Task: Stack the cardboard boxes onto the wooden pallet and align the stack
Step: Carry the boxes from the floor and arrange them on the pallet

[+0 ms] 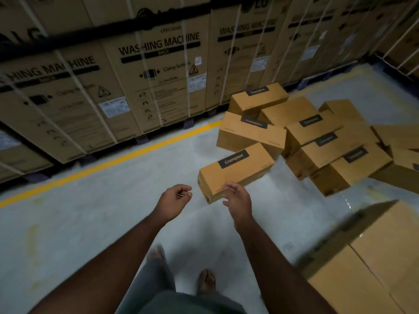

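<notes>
Item: long brown cardboard box with black label (235,171), lying on the grey floor (95,214) at 12 o'clock from the hands, nearest of a loose heap (317,137) at 1 o'clock.
Risk: a careless pull may topple the leaning heap.
Left hand (175,200): fingers loosely curled, empty.
Right hand (238,200): fingers relaxed, near the box end; contact unclear.

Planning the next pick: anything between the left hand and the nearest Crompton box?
Nothing: head view shows only bare floor between the left hand and the nearest Crompton box.
</notes>
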{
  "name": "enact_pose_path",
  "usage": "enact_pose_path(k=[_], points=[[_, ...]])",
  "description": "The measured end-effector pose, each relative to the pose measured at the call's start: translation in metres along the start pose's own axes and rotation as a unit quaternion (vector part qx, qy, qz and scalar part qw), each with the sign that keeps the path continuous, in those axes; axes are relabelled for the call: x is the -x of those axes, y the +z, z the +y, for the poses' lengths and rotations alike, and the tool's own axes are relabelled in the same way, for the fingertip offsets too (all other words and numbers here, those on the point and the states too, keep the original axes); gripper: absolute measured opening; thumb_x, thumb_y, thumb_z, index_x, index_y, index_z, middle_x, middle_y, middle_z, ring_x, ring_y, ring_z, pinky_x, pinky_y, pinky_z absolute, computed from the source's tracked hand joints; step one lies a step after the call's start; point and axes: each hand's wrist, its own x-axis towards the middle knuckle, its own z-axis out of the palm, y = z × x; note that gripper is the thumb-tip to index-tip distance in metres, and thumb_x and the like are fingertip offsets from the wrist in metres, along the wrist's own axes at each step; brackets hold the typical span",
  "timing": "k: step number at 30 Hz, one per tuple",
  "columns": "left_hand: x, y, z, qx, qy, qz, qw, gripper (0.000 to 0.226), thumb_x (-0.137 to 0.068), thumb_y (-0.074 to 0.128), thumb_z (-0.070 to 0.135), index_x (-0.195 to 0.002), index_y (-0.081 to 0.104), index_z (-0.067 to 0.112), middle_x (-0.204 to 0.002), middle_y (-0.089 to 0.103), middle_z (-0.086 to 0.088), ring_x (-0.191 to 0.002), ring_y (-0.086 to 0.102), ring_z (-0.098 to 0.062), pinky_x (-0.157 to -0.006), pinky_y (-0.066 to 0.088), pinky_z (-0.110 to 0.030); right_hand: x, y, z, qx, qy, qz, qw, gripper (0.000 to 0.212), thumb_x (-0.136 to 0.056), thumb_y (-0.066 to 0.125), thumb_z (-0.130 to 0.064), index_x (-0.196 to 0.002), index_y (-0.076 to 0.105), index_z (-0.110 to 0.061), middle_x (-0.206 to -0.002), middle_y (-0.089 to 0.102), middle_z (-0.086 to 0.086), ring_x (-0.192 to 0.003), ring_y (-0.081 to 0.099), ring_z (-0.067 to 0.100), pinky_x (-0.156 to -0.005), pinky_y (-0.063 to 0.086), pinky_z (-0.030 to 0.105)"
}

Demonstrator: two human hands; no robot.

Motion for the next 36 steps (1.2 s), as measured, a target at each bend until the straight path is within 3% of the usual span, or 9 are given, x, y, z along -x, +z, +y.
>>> enact_pose_path(k=[6, 11, 14, 18, 21, 24, 30, 33, 36], points=[[-0.185, -0.020, -0.017, -0.029, -0.046, -0.051, 0.997, 0.030, -0.084, 0.067, 0.046, -0.110, 0.075, 0.033, -0.101, 0.077, 0.008, -0.102, 0.072, -0.020, -0.100, 0.054, -0.043, -0.140, 0.076, -0.001, 0.070, 0.054, 0.032, 0.996, 0.017, -0.102, 0.064, -0.021, -0.116, 0.069, -0.028, -0.118, 0.073, 0.002, -0.112, 0.068, 0.023, -0.102, 0.054, 0.055], [-0.349, -0.009, -0.065, -0.051, -0.082, -0.086, 0.992, 0.018, -0.092, 0.072, 0.015, -0.109, 0.073, 0.021, -0.102, 0.075, 0.002, -0.104, 0.072, -0.026, -0.090, 0.054, -0.028, -0.275, 0.139, 0.040, 0.104, 0.089, 0.099, 0.986, 0.027, -0.102, 0.063, -0.011, -0.128, 0.071, -0.013, -0.126, 0.073, 0.006, -0.118, 0.068, 0.027, -0.106, 0.051, 0.053], [-0.429, 0.003, -0.095, -0.095, -0.091, -0.117, 0.984, 0.024, -0.096, 0.068, 0.018, -0.120, 0.072, 0.018, -0.114, 0.074, 0.001, -0.109, 0.069, -0.021, -0.093, 0.053, -0.028, -0.353, 0.173, 0.065, 0.142, 0.107, 0.088, 0.980, 0.036, -0.103, 0.063, -0.019, -0.139, 0.065, -0.018, -0.140, 0.066, 0.005, -0.127, 0.063, 0.024, -0.111, 0.049, 0.044], [-0.508, 0.029, -0.137, -0.134, -0.085, -0.159, 0.974, 0.027, -0.097, 0.069, 0.019, -0.124, 0.071, 0.013, -0.118, 0.074, -0.003, -0.108, 0.069, -0.020, -0.096, 0.054, -0.032, -0.447, 0.202, 0.119, 0.243, 0.162, 0.035, 0.956, 0.064, -0.103, 0.062, -0.032, -0.161, 0.037, -0.017, -0.164, 0.040, 0.008, -0.148, 0.042, 0.030, -0.121, 0.035, 0.039], [-0.545, 0.052, -0.167, -0.140, -0.096, -0.170, 0.971, 0.030, -0.097, 0.069, 0.018, -0.126, 0.070, 0.013, -0.120, 0.073, -0.001, -0.110, 0.069, -0.019, -0.096, 0.053, -0.029, -0.502, 0.216, 0.163, 0.359, 0.173, -0.023, 0.917, 0.080, -0.104, 0.054, -0.043, -0.167, 0.008, -0.024, -0.175, 0.002, 0.011, -0.157, 0.014, 0.040, -0.126, 0.018, 0.046], [-0.562, 0.074, -0.197, -0.150, -0.104, -0.180, 0.967, 0.032, -0.098, 0.068, 0.019, -0.130, 0.068, 0.014, -0.126, 0.071, -0.001, -0.115, 0.066, -0.020, -0.102, 0.053, -0.036, -0.522, 0.223, 0.209, 0.402, 0.192, -0.070, 0.893, 0.078, -0.107, 0.038, -0.056, -0.167, 0.000, -0.025, -0.174, -0.009, 0.012, -0.160, 0.002, 0.039, -0.127, 0.015, 0.055], [-0.558, 0.110, -0.221, -0.178, -0.119, -0.206, 0.955, 0.034, -0.101, 0.064, 0.019, -0.135, 0.064, 0.016, -0.130, 0.068, -0.002, -0.118, 0.064, -0.021, -0.103, 0.053, -0.037, -0.475, 0.199, 0.269, 0.204, 0.249, 0.032, 0.946, 0.068, -0.104, 0.044, -0.058, -0.160, 0.027, -0.025, -0.164, 0.034, 0.006, -0.151, 0.036, 0.032, -0.120, 0.030, 0.054], [-0.547, 0.139, -0.217, -0.202, -0.121, -0.206, 0.950, 0.035, -0.102, 0.063, 0.020, -0.137, 0.062, 0.012, -0.134, 0.066, -0.006, -0.123, 0.062, -0.026, -0.106, 0.051, -0.042, -0.447, 0.171, 0.288, 0.195, 0.323, 0.026, 0.926, 0.078, -0.100, 0.034, -0.072, -0.164, 0.008, -0.038, -0.171, 0.018, 0.002, -0.156, 0.024, 0.033, -0.123, 0.016, 0.060], [-0.537, 0.167, -0.215, -0.217, -0.107, -0.185, 0.952, 0.035, -0.102, 0.063, 0.021, -0.136, 0.062, 0.011, -0.134, 0.066, -0.008, -0.123, 0.062, -0.027, -0.105, 0.051, -0.040, -0.417, 0.146, 0.305, 0.162, 0.384, 0.085, 0.905, 0.088, -0.092, 0.030, -0.084, -0.164, 0.008, -0.039, -0.168, 0.026, 0.013, -0.151, 0.030, 0.040, -0.123, 0.023, 0.056]])
